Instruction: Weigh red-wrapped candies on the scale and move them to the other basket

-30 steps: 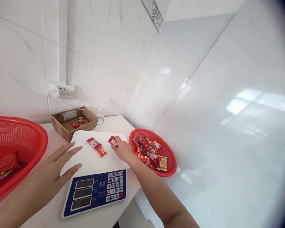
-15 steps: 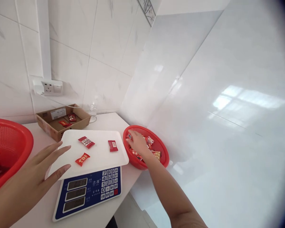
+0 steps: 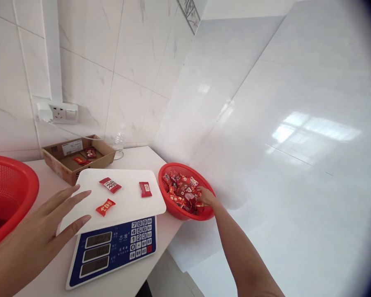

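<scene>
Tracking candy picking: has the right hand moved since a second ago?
Yes: the right hand went from the white scale tray rightward into the small red basket.

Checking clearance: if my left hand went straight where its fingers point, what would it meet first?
Probably the white scale tray, if the left hand is low enough; depth is unclear.

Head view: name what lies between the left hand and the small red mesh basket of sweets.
Three red-wrapped sweets on the white plastic scale tray, shown in the head view.
</scene>
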The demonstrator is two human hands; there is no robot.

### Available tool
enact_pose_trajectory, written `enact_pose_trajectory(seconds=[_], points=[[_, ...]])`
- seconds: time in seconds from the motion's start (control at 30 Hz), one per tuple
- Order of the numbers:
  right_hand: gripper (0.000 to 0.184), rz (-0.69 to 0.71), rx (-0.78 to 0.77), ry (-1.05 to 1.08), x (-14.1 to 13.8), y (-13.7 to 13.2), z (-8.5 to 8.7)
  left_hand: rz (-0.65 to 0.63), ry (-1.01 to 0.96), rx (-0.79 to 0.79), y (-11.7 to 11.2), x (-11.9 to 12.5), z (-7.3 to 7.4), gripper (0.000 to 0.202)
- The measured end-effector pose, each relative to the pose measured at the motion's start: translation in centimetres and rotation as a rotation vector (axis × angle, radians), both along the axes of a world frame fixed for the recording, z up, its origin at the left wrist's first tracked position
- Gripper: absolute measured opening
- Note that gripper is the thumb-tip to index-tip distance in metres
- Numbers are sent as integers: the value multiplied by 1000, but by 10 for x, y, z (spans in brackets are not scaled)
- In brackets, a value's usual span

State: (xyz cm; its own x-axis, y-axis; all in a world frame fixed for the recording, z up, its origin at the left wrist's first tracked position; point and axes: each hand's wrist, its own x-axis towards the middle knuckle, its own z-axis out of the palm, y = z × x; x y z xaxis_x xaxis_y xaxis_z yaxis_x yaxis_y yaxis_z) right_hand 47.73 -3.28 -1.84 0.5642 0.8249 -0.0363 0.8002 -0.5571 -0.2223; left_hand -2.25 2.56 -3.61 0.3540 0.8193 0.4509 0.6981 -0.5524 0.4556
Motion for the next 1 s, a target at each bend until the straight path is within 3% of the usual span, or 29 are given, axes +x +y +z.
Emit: enact_pose_trajectory(seconds=[0.13,0.27,0.4,0.5,0.77,1.0], points=[[49,-25,137,-4,5,8,16,-15,7,-6,-2,-1,4,47],[59,-21,275,9,-3,12,35,-13,7,16,2,-2,-2,49],[57,58,403,58,-33,20,47,2,38,0,6,-2,-9,52],[56,159,474,127,-69,30,52,13,62,-16,4,-2,-5,53],[60,454,548,606,-170,59,50,29,95,-33,-14,0,23,51],[57,527,539,573,-197,73,38,36,91,-93,-18,0,30,51]])
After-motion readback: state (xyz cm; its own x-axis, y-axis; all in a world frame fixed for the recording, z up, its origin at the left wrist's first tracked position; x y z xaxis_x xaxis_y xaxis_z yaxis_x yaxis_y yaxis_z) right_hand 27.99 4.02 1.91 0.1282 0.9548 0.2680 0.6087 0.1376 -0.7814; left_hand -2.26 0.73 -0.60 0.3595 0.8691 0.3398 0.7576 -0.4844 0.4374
